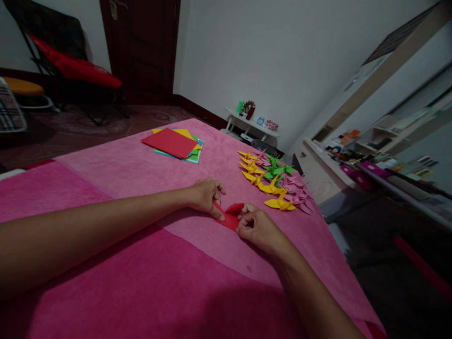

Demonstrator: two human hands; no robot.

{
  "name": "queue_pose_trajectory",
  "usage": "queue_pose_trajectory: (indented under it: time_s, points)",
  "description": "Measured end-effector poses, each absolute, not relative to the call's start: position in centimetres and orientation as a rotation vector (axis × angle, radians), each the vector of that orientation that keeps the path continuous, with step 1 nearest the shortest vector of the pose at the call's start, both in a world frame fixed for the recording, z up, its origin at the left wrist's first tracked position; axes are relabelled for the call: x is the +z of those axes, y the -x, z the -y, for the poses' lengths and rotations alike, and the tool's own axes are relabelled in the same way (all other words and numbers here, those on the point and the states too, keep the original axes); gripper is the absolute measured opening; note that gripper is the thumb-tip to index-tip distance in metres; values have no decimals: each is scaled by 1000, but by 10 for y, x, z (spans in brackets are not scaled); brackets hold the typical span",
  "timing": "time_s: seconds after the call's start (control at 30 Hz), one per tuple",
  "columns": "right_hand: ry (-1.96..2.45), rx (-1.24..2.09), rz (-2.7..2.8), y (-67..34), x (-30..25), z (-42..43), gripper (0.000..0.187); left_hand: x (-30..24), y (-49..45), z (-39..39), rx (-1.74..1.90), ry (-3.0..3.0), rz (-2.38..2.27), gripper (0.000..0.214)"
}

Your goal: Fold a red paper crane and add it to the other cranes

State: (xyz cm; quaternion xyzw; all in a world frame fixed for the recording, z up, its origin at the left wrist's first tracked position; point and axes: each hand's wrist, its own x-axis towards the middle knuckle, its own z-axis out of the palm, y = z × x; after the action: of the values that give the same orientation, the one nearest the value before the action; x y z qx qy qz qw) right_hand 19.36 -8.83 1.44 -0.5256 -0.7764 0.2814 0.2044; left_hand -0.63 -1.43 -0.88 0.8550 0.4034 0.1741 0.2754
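A partly folded piece of red paper [231, 221] lies on the pink tablecloth [212, 254] between my two hands. My left hand [208, 195] grips its left edge, with the thumb pressed on the paper. At the other side, my right hand [256, 226] pinches the paper, and one red flap stands up beside its fingers. Part of the paper is hidden under the fingers of both hands.
Folded paper cranes stand at the table's right side: yellow ones [280, 203], green ones [277, 167] and pink ones [298, 188]. A stack of coloured paper sheets [171, 142], red on top, lies toward the far left. Beyond are a red chair [74, 68] and a white shelf [252, 121].
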Motion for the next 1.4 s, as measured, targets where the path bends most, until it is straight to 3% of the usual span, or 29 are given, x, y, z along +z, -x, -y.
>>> queue_pose_trajectory:
  time_s: [0.37,0.5,0.63,0.77,0.87,1.0,1.2,1.4]
  points:
    - [1456,704,2248,-199,8,86,19,-13,4,18,539,-2431,-1117,50]
    - [1563,405,2250,-196,13,97,5,-14,5,18,551,-2450,-1083,47]
    - [1536,125,2321,-183,18,115,7,-15,4,21,571,-2455,-1090,48]
    - [1411,315,2368,-174,9,121,15,-11,8,14,504,-2407,-1069,40]
    - [1405,399,2354,-173,3,117,14,-4,17,-2,310,-2336,-771,28]
    - [1432,394,2378,-173,3,112,12,1,28,-20,160,-2238,-443,29]
    - [1449,362,2434,-170,6,112,12,-5,29,-23,223,-2175,-481,14]
    - [1391,388,2450,-171,6,111,31,-8,29,-22,210,-2130,-497,10]
